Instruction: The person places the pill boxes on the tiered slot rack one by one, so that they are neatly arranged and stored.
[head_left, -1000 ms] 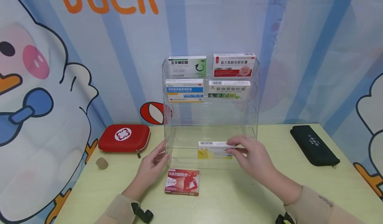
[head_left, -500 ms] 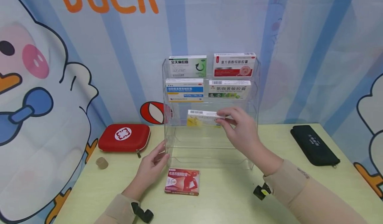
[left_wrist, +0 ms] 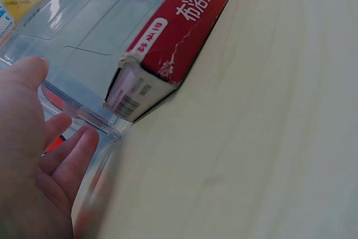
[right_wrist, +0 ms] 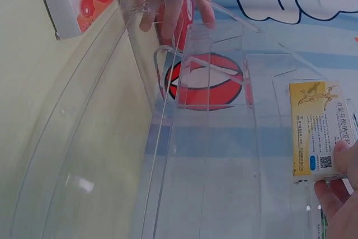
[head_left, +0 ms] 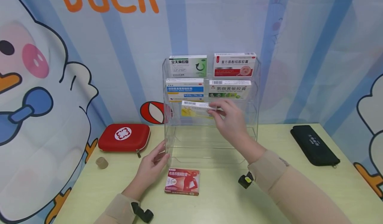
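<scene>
My right hand (head_left: pixel 231 120) pinches the right end of a slim white-and-yellow medicine box (head_left: pixel 194 109). It holds the box, slightly tilted, at the middle tier of a clear acrylic display rack (head_left: pixel 210 147). The right wrist view shows the printed face of this medicine box (right_wrist: pixel 319 130) and a thumb on its edge. My left hand (head_left: pixel 151 164) holds the lower left side of the rack, fingers outside the clear wall in the right wrist view. A red medicine box (head_left: pixel 182 182) lies on the table before the rack; the left wrist view shows its barcoded end.
Boxes fill the upper two tiers: green-and-white (head_left: pixel 188 66), red-and-white (head_left: pixel 234 65), blue-and-white (head_left: pixel 185 90) and white-green (head_left: pixel 229 90). A red first-aid case (head_left: pixel 124 138) and a small brown cylinder (head_left: pixel 102 163) lie left, a black pouch (head_left: pixel 315 145) right. A printed curtain hangs behind.
My right hand has lifted the white-and-yellow medicine box from the rack's bottom area to the middle tier, also shifting it left. The left hand keeps its place on the rack.
</scene>
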`<move>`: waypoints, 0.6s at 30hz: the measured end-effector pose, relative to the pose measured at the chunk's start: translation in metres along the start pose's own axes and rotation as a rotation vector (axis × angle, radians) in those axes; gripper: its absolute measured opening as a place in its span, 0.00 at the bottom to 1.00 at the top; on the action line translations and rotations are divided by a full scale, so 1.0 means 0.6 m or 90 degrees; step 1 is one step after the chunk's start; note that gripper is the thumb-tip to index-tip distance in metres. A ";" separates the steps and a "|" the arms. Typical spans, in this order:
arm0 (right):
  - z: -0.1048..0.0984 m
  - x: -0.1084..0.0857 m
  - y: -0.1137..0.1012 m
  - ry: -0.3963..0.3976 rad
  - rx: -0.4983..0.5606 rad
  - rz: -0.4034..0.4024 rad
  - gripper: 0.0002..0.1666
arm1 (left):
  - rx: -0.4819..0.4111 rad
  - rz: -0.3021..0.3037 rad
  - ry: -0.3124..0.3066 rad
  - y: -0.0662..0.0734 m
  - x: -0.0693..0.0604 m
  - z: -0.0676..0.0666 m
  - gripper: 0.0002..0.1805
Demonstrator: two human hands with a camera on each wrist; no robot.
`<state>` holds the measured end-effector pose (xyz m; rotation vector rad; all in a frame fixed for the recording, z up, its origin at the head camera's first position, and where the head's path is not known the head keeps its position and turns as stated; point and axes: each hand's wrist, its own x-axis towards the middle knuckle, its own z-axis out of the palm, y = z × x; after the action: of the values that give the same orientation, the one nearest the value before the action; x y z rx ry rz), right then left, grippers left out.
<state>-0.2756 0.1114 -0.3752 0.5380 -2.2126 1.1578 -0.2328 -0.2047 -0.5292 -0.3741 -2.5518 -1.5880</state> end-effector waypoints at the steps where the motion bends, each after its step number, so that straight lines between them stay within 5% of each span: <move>1: 0.003 0.002 0.001 -0.003 -0.007 0.005 0.13 | -0.001 -0.001 -0.001 0.000 0.000 0.000 0.36; 18: 0.052 0.008 0.004 -0.056 -0.032 0.027 0.13 | -0.004 0.008 -0.002 -0.002 0.000 -0.001 0.36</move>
<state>-0.2901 0.0863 -0.3876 0.5329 -2.3313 1.1151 -0.2331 -0.2059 -0.5302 -0.3928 -2.5418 -1.5922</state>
